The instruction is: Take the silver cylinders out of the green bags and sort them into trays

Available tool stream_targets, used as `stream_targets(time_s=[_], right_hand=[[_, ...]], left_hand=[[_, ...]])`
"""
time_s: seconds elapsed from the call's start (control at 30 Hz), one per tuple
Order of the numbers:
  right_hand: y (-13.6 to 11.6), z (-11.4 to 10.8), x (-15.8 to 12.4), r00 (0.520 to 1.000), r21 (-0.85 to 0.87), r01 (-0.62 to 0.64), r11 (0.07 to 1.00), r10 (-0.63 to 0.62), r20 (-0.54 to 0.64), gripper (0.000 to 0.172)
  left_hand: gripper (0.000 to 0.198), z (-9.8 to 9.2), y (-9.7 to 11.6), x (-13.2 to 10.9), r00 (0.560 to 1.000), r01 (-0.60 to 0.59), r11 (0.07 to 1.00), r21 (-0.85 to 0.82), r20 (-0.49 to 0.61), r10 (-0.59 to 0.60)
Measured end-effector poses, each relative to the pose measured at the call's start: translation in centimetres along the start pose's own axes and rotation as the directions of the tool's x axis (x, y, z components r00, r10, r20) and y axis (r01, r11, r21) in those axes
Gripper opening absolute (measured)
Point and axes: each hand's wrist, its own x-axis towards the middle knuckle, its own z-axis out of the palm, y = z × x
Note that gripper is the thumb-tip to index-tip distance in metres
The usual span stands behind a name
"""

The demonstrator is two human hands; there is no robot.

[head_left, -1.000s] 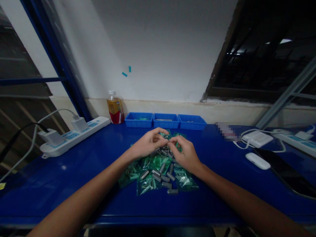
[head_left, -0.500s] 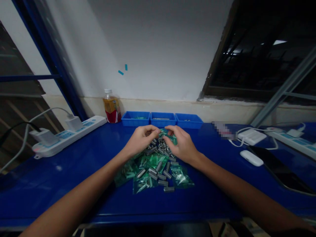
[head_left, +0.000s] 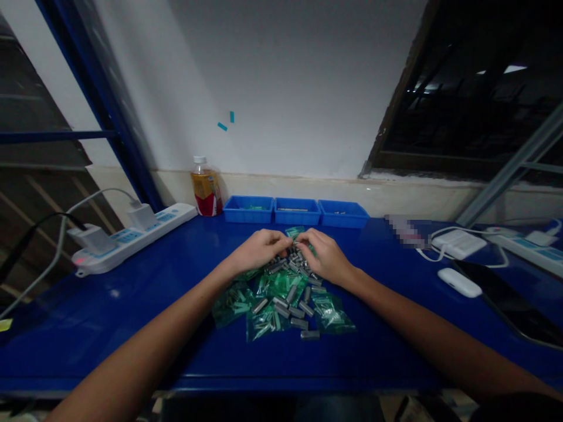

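Both hands meet over the far end of a pile on the blue table. My left hand (head_left: pixel 263 249) has its thumb and forefinger pinched together; what lies between them is too small to make out. Close beside it, my right hand (head_left: pixel 326 253) is closed with its fingertips curled inward, and its grip is also too small to read. Below them lie loose grey metal cylinders (head_left: pixel 298 323) and smaller metal pieces (head_left: pixel 301 265). Green-tinted plastic bags (head_left: pixel 331 314) with slim parts inside spread around the cylinders. Another green bag (head_left: pixel 294 232) shows just beyond the fingertips.
Three blue trays (head_left: pixel 297 220) holding small parts line the wall. A drink bottle (head_left: pixel 206 190) stands left of them. Power strips (head_left: pixel 132 240) with cables lie at both sides. On the right are a white earbud case (head_left: pixel 460 282) and a black phone (head_left: pixel 514 305) on the table (head_left: pixel 378 357).
My fingertips have come closer together over the pile, the right fingers curling in further. The whole view has shifted slightly, so things appear a little further right.
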Motion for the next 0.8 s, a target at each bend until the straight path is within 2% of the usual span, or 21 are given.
stream_targets(time_s=[0.07, 0.13, 0.23, 0.33, 0.47, 0.63, 0.7, 0.8], right_hand=[[2.2, 0.0, -0.3, 0.996, -0.089, -0.084, 0.992, 0.086, 0.02, 0.014], [5.0, -0.3, -0.5, 0.976, -0.183, -0.214, 0.959, 0.216, -0.008, 0.017], [9.3, -1.3, -0.5, 0.899, -0.323, -0.436, 0.84, 0.419, -0.125, 0.022], [12.2, -2.3, -0.5, 0.817, -0.386, -0.574, 0.722, 0.538, -0.209, 0.029], [14.5, -3.2, 0.6, 0.724, -0.422, -0.671, 0.61, 0.662, -0.193, 0.028], [16.9, -3.6, 4.3, 0.549, -0.454, -0.766, 0.455, 0.83, -0.094, 0.018], [17.4, -3.6, 5.6, 0.493, -0.462, -0.782, 0.417, 0.869, -0.049, 0.016], [17.4, -3.4, 6.8, 0.446, -0.464, -0.798, 0.385, 0.895, -0.024, 0.018]], left_hand=[[0.028, -0.1, -0.3, -0.2, 1.0, -0.002, 0.976, 0.22, -0.019, 0.007], [0.021, -0.2, -0.4, -0.5, 1.0, 0.017, 0.927, 0.374, -0.007, -0.016], [0.019, -0.2, -0.6, -0.7, 0.998, 0.048, 0.868, 0.494, 0.0, -0.055], [0.023, -0.1, -0.7, -0.6, 1.0, 0.014, 0.813, 0.582, -0.005, -0.013], [0.027, 0.2, -0.4, -0.5, 1.0, -0.03, 0.763, 0.646, 0.02, 0.022], [0.025, 0.3, 0.1, -0.6, 1.0, -0.019, 0.721, 0.693, 0.018, 0.008], [0.024, 0.3, 0.0, -0.6, 1.0, 0.006, 0.736, 0.676, -0.003, -0.006], [0.022, 0.3, -0.6, -0.6, 1.0, 0.012, 0.806, 0.592, -0.03, 0.007]])
